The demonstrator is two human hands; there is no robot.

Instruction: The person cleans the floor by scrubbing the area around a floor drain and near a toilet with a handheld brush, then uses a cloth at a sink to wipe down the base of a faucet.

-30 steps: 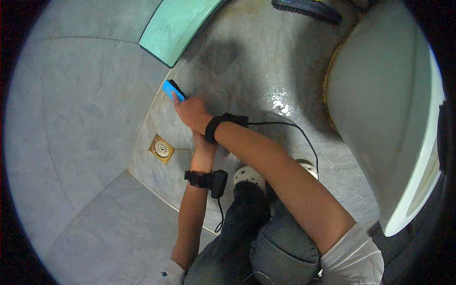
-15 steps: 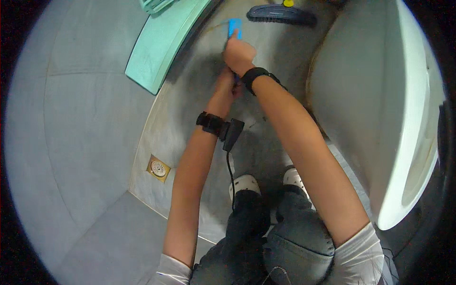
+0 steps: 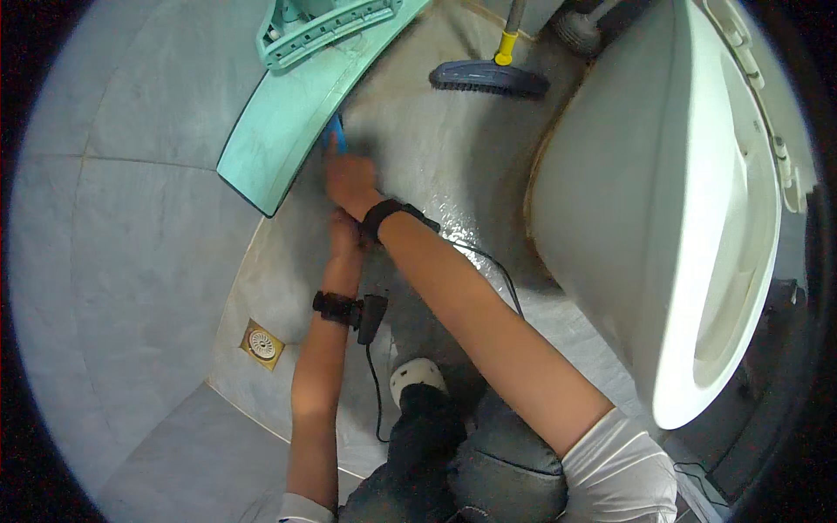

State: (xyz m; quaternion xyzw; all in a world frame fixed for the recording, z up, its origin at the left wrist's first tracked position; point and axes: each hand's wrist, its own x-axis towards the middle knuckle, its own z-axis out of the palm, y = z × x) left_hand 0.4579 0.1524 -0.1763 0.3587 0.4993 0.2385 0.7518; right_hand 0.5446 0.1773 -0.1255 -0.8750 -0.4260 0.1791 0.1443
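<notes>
My right hand [image 3: 352,185] is closed around a blue flat-ended tool [image 3: 335,132], one finger stretched along it. The tool's far end sits close by the edge of a mint-green panel [image 3: 277,157], which partly hides it; its exact kind is unclear. Just behind, nearer to me, my left hand [image 3: 346,230] is closed in line with the right one, apparently round the tool's handle, most of which the hands cover. Below both hands is the grey floor [image 3: 418,157], with a wet shine beside my right wrist.
A white toilet [image 3: 610,200] stands on the right. At the far side are a dark floor brush [image 3: 490,78] with a yellow collar and a grey toilet brush [image 3: 579,33]. A green plastic rack [image 3: 336,35] tops the panel. A square floor drain [image 3: 261,344] lies left.
Both hands and the blue tool have moved left and nearer to me, up to the green panel's edge. My view has shifted, with more of the floor brush and toilet showing.
</notes>
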